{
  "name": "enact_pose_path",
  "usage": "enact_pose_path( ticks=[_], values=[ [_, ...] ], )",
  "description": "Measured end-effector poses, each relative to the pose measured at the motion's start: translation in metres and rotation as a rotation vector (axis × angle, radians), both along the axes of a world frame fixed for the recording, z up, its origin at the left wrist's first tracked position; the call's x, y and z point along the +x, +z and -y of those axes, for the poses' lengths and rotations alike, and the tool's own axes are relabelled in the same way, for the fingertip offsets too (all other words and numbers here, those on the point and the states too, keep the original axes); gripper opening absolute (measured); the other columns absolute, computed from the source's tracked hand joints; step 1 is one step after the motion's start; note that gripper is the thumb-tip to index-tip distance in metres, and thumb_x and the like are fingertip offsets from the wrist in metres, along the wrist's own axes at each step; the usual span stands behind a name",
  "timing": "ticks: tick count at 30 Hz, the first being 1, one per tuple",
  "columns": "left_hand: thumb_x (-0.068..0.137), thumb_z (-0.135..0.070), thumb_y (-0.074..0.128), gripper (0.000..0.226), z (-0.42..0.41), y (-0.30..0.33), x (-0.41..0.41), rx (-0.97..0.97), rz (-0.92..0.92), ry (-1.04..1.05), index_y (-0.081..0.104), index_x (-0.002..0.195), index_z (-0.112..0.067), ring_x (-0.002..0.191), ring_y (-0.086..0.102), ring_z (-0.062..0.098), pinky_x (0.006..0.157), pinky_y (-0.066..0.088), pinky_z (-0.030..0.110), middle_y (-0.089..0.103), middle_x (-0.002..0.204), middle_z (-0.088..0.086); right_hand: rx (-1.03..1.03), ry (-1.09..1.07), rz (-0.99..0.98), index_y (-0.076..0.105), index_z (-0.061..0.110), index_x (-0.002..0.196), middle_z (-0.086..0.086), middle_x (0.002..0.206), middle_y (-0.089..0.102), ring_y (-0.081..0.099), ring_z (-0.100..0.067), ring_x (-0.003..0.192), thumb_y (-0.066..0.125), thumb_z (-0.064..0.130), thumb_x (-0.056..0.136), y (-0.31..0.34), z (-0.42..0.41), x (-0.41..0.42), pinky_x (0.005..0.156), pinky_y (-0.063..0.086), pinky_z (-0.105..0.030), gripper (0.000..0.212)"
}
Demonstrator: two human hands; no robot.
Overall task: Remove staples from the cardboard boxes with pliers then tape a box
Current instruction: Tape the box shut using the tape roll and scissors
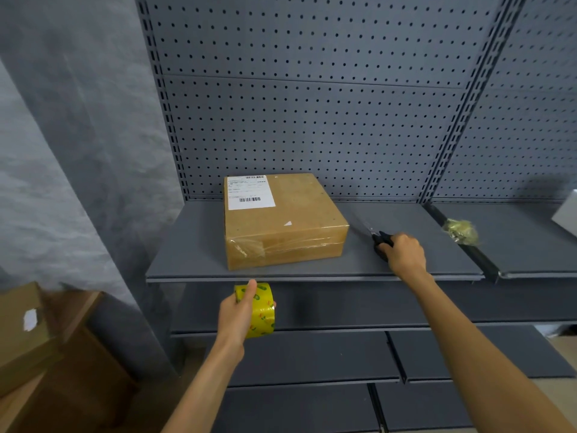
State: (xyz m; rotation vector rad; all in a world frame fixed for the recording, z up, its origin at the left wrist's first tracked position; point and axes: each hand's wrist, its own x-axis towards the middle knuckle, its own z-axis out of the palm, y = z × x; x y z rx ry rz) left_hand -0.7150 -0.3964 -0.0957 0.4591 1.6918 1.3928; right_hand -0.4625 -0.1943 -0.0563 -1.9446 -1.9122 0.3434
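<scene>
Grey pegboard backs the shelf (312, 267) in front of me, and the cardboard box (282, 220) sits on it, flat and closed, with a shipping label (251, 192) on its top left corner. Clear tape already wraps its front left corner, and I can make out a faint strip running from there down toward the tape roll (259, 310), so I take the taping as under way.

My left hand (239, 317) is clamped around the yellow roll just below the shelf edge, thumb over the top. My right hand (406, 251) is closed on the black handles of what look like scissors (377, 237), blade resting on the shelf just beside the box.

I judge the box light and fairly stiff, though the flaps would give under pressure; best pinned from above with a flat palm. The roll is rigid but its film is slick and clingy, so I'd keep the strip taut. A crumpled tape wad (461, 231) lies well apart on the right.
</scene>
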Motion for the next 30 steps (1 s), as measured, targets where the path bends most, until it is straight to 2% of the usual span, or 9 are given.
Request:
enact_pose_path(
  ticks=[3,6,9,11,13,18,22,27,30],
  values=[
    [0.091,-0.046,0.053,0.039,0.001,0.0,-0.002,0.0,0.008,0.021,0.067,0.099,-0.011,0.082,0.069,0.023,0.07,0.054,0.032,0.073,0.088,0.011,0.128,0.099,-0.183,0.055,-0.001,0.092,-0.02,0.091,0.062,0.057,-0.036,0.082,0.057,0.024,0.095,0.015,0.006,-0.011,0.056,0.04,-0.036,0.026],
    [0.091,-0.046,0.053,0.04,0.001,0.001,-0.004,-0.012,0.013,0.02,0.068,0.099,-0.01,0.082,0.069,0.023,0.062,0.051,0.028,0.073,0.091,0.011,0.196,0.204,-0.399,0.062,-0.002,0.105,-0.015,0.098,0.066,0.061,-0.03,0.09,0.063,0.025,0.092,0.039,0.02,-0.029,0.072,0.05,-0.037,0.03],
    [0.09,-0.046,0.054,0.04,0.0,0.004,-0.004,-0.023,0.023,0.01,0.067,0.096,-0.009,0.081,0.069,0.024,0.06,0.051,0.028,0.072,0.09,0.012,0.17,0.337,-0.485,0.064,0.004,0.083,-0.002,0.065,0.059,0.048,-0.017,0.056,0.075,0.031,0.081,0.063,0.042,-0.045,0.047,0.038,-0.018,0.029],
    [0.088,-0.046,0.057,0.038,-0.001,0.008,-0.002,-0.036,0.031,0.001,0.067,0.091,-0.009,0.08,0.069,0.025,0.066,0.054,0.031,0.072,0.09,0.013,0.103,0.407,-0.515,0.062,0.011,0.079,0.003,0.058,0.055,0.039,-0.008,0.048,0.08,0.033,0.074,0.072,0.056,-0.053,0.041,0.03,-0.013,0.028],
    [0.087,-0.046,0.06,0.036,-0.001,0.011,-0.003,-0.043,0.047,-0.01,0.066,0.091,-0.01,0.082,0.068,0.025,0.07,0.053,0.032,0.071,0.092,0.014,0.016,0.482,-0.494,0.065,0.014,0.084,0.002,0.065,0.059,0.043,-0.008,0.051,0.082,0.034,0.071,0.074,0.065,-0.06,0.043,0.032,-0.011,0.029],
    [0.081,-0.044,0.068,0.045,-0.001,0.014,-0.008,-0.074,0.022,0.057,0.048,0.102,-0.01,0.088,0.061,0.024,0.069,0.05,0.034,0.061,0.102,0.012,-0.162,0.663,-0.276,0.058,0.011,0.079,0.006,0.061,0.048,0.041,-0.007,0.054,0.082,0.038,0.071,0.067,0.07,-0.072,0.046,0.028,-0.013,0.036],
    [0.084,-0.037,0.066,0.05,0.003,0.013,-0.006,-0.018,-0.019,0.099,0.036,0.119,-0.019,0.094,0.049,0.018,0.07,0.039,0.03,0.046,0.108,0.0,-0.332,0.781,-0.132,0.052,0.012,0.08,0.001,0.072,0.047,0.044,-0.012,0.064,0.076,0.053,0.072,0.06,0.064,-0.076,0.06,0.03,-0.028,0.048],
    [0.085,-0.024,0.067,0.036,0.006,0.012,-0.006,0.096,-0.052,0.141,0.045,0.113,-0.021,0.074,0.054,0.011,0.056,0.041,0.025,0.053,0.088,-0.002,-0.477,0.873,-0.074,0.048,0.014,0.074,0.002,0.071,0.041,0.037,-0.013,0.065,0.072,0.057,0.072,0.072,0.052,-0.073,0.062,0.027,-0.028,0.05],
    [0.084,-0.024,0.068,0.027,0.005,0.01,-0.005,0.119,-0.058,0.132,0.05,0.104,-0.023,0.076,0.057,0.018,0.06,0.045,0.029,0.059,0.093,0.005,-0.546,0.952,-0.002,0.048,0.012,0.072,0.0,0.071,0.041,0.037,-0.013,0.065,0.07,0.067,0.061,0.071,0.047,-0.07,0.064,0.029,-0.029,0.06]
  ],
)
